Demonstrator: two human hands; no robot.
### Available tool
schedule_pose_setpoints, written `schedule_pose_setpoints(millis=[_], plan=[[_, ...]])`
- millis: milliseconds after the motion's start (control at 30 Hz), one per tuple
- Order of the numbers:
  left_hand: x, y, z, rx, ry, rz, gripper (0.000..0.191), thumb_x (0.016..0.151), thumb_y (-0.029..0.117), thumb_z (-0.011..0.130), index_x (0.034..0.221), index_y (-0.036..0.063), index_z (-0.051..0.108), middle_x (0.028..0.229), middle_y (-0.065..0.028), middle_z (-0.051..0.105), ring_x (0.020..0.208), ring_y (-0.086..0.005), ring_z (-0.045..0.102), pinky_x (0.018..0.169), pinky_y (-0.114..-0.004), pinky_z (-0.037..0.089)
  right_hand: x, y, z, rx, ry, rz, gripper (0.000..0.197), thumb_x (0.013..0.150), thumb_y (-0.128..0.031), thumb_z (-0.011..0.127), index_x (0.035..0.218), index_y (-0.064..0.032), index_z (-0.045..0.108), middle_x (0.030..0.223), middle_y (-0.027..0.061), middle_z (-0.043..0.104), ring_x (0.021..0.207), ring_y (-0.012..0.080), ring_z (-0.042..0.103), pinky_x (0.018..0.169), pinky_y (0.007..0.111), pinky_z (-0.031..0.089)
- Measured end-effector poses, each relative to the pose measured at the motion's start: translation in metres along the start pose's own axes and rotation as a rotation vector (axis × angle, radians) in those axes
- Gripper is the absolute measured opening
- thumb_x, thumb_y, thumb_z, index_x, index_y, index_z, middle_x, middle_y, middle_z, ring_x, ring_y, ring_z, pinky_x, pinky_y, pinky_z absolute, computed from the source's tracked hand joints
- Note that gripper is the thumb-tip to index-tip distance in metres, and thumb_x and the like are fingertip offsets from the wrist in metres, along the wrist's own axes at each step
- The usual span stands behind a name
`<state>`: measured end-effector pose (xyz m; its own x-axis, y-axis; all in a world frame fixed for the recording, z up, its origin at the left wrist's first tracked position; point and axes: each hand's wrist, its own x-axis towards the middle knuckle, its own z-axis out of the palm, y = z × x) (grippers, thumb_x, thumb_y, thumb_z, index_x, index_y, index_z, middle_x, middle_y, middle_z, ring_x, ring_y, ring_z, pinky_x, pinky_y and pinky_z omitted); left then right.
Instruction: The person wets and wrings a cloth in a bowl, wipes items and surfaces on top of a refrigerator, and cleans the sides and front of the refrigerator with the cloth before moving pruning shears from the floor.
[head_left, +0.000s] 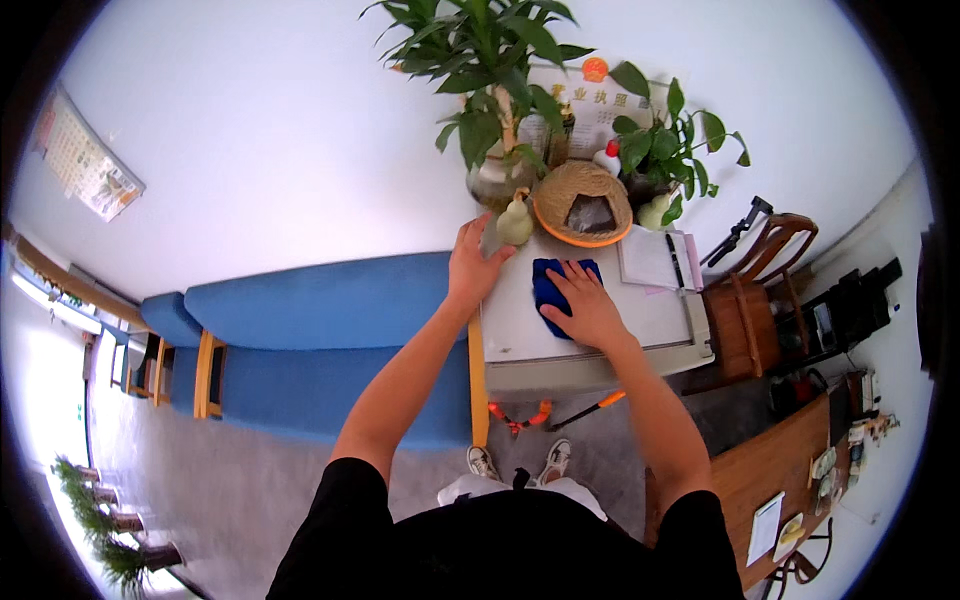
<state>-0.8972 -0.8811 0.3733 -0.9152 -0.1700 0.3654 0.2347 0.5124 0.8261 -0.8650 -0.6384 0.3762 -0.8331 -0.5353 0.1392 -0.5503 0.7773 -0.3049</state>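
My right hand (585, 304) lies flat, fingers spread, on a folded dark blue cloth (550, 289) on a white cabinet top (517, 322). At the cabinet's back left corner, my left hand (476, 262) reaches beside a pale green gourd (515, 220), thumb and fingers apart; whether it touches the gourd is hard to tell. Behind the cloth stands a woven basket (551, 195) with an orange rim and a dark packet inside. To its right lies an open notebook (645, 259) with a black pen (673, 259) on it.
A leafy plant in a glass vase (491, 184), a potted vine (660, 146), a red-capped white bottle (608, 157) and a framed certificate (592, 94) line the wall. A blue sofa (330, 300) adjoins on the left; a wooden chair (739, 322) and a wooden desk (750, 465) are on the right.
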Motion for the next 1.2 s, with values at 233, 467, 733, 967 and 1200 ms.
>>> schedule_pose_setpoints(millis=[233,467,733,967,1200], plan=[[-0.086,-0.039,-0.037,-0.085,-0.03,-0.085,0.049,0.093,0.018,0.069,0.139,0.0061,0.055,0.133,-0.017,0.06,0.125,-0.0316,0.056,0.104,-0.039,0.046,0.014,-0.033,0.009,0.062,-0.179,-0.293,0.065,0.097,-0.048,0.056,0.15,-0.0112,0.046,0.159,0.0199,0.036,0.149,0.035,0.03,0.123,0.047,0.021],[-0.099,-0.025,-0.039,-0.149,-0.034,-0.058,0.05,0.097,0.018,0.065,0.144,0.0061,0.053,0.143,-0.0166,0.056,0.134,-0.0279,0.052,0.108,-0.038,0.043,0.044,-0.05,0.02,0.057,-0.126,-0.247,0.063,0.096,-0.047,0.057,0.149,-0.0135,0.048,0.159,0.0174,0.037,0.15,0.0332,0.03,0.124,0.046,0.02],[-0.002,0.006,-0.018,0.104,-0.085,0.004,0.085,0.085,0.036,0.076,0.151,0.0023,0.036,0.147,-0.024,0.048,0.136,-0.0393,0.047,0.113,-0.045,0.038,0.018,-0.061,0.0,0.126,-0.329,-0.498,0.059,0.094,-0.043,0.062,0.146,-0.015,0.052,0.159,0.0152,0.039,0.149,0.0332,0.031,0.124,0.051,0.019],[0.007,0.011,0.005,0.121,-0.167,-0.148,0.102,0.079,0.041,0.083,0.155,0.0015,0.028,0.15,-0.027,0.043,0.14,-0.0381,0.044,0.115,-0.043,0.038,0.001,-0.021,-0.016,0.191,-0.357,-0.414,0.059,0.086,-0.039,0.073,0.138,-0.0137,0.061,0.155,0.0151,0.044,0.148,0.0353,0.034,0.123,0.05,0.022],[-0.037,-0.001,-0.007,-0.001,-0.006,-0.085,0.074,0.088,0.032,0.073,0.147,-0.0009,0.042,0.142,-0.0251,0.051,0.134,-0.04,0.047,0.112,-0.044,0.038,0.007,-0.08,0.017,0.198,-0.154,-0.333,0.058,0.086,-0.043,0.072,0.133,-0.0095,0.062,0.15,0.0156,0.05,0.146,0.0326,0.037,0.121,0.052,0.025]])
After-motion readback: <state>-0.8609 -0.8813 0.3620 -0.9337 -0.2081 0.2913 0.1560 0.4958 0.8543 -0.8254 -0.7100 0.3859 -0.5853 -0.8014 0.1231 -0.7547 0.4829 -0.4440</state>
